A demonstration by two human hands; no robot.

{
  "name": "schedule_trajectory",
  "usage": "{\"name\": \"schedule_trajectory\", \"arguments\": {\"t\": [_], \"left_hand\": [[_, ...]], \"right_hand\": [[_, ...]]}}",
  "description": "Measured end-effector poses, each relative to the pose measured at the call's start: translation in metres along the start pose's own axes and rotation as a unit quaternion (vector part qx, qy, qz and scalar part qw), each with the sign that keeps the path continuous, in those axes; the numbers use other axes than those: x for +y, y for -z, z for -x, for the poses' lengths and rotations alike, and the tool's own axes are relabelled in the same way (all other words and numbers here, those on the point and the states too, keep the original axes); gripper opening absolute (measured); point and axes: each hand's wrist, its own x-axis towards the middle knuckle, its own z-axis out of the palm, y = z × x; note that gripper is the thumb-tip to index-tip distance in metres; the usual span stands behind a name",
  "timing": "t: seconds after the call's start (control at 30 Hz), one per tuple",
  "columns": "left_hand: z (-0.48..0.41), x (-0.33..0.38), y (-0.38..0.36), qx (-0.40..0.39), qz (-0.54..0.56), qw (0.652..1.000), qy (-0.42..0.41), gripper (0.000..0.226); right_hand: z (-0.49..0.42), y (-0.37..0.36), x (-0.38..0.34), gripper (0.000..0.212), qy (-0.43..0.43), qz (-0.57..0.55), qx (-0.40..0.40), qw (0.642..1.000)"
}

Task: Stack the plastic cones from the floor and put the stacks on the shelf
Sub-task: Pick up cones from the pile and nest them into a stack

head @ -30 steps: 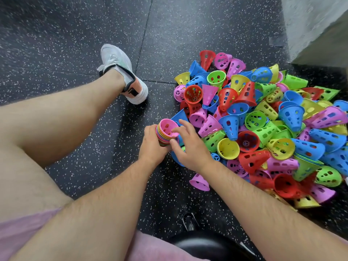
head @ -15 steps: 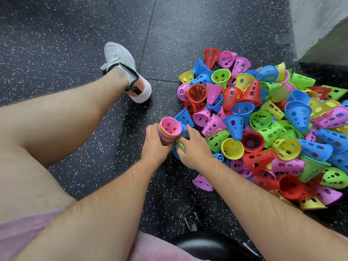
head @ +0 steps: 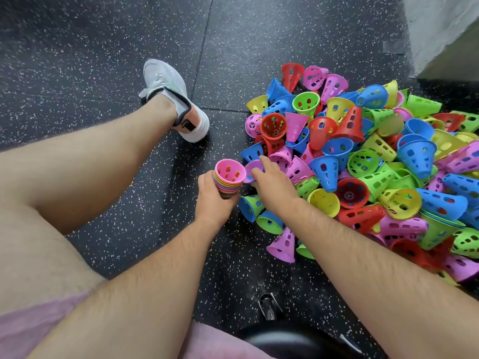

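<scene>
A big heap of perforated plastic cones (head: 363, 161) in blue, pink, green, yellow and red covers the floor on the right. My left hand (head: 211, 200) is shut on a stack of nested cones (head: 229, 181) with a pink one on top, its mouth tilted towards me. My right hand (head: 274, 187) reaches into the heap's near-left edge, fingers on a pink cone (head: 251, 169) right beside the stack. Whether that cone is gripped is hidden by my fingers. No shelf is in view.
My left leg and white shoe (head: 171, 99) stretch over the dark speckled floor (head: 77, 60) at left. A black stool seat (head: 298, 343) with a metal lever (head: 268, 307) sits below me. A grey block (head: 440, 29) stands at the top right.
My right hand has moved up from the blue and green cones below the stack to a pink cone beside its top. The stack in my left hand has barely shifted.
</scene>
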Motion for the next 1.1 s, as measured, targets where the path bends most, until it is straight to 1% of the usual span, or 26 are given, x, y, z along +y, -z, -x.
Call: {"name": "schedule_trajectory", "arguments": {"t": [0.03, 0.13, 0.23, 0.33, 0.4, 0.5, 0.63, 0.7, 0.83, 0.9, 1.03, 1.1], "left_hand": [[0.000, 0.000, 0.000, -0.001, -0.003, 1.000, 0.001, 0.070], [0.001, 0.001, 0.000, -0.008, -0.006, 1.000, -0.007, 0.067], [0.001, 0.001, -0.001, -0.013, -0.017, 1.000, -0.006, 0.066], [0.002, 0.003, -0.001, -0.020, -0.024, 0.999, -0.012, 0.066], [0.004, 0.005, -0.002, -0.029, -0.027, 0.999, -0.022, 0.065], [0.006, 0.007, -0.001, -0.031, -0.020, 0.999, -0.025, 0.063], [0.006, 0.007, 0.001, -0.031, -0.016, 0.999, -0.019, 0.063], [0.005, 0.007, 0.001, -0.034, -0.017, 0.999, -0.019, 0.060], [0.005, 0.009, 0.000, -0.029, -0.004, 0.999, -0.021, 0.058], [0.005, 0.009, 0.001, -0.027, -0.006, 1.000, -0.013, 0.059], [0.003, 0.007, 0.004, -0.023, -0.031, 0.999, 0.006, 0.060], [0.000, 0.008, 0.006, -0.015, -0.044, 0.999, 0.010, 0.061]], "right_hand": [[0.002, -0.001, 0.004, 0.024, 0.000, -0.025, 0.012, 1.000], [0.011, -0.001, 0.016, 0.023, -0.001, -0.117, 0.061, 0.991], [0.022, 0.003, 0.022, 0.019, -0.044, -0.200, 0.141, 0.969], [0.028, 0.013, 0.014, 0.021, -0.069, -0.271, 0.194, 0.940], [0.029, 0.018, 0.005, 0.020, -0.056, -0.290, 0.203, 0.934], [0.030, 0.019, -0.006, 0.021, -0.032, -0.296, 0.200, 0.933], [0.030, 0.024, -0.011, 0.017, -0.027, -0.325, 0.258, 0.910], [0.030, 0.025, -0.012, 0.018, -0.019, -0.324, 0.251, 0.912], [0.029, 0.021, -0.018, 0.023, 0.018, -0.300, 0.187, 0.935], [0.031, 0.014, -0.022, 0.034, 0.037, -0.281, 0.170, 0.944], [0.037, 0.005, -0.026, 0.055, 0.017, -0.277, 0.106, 0.955], [0.035, 0.005, -0.022, 0.059, 0.013, -0.279, 0.089, 0.956]]}}
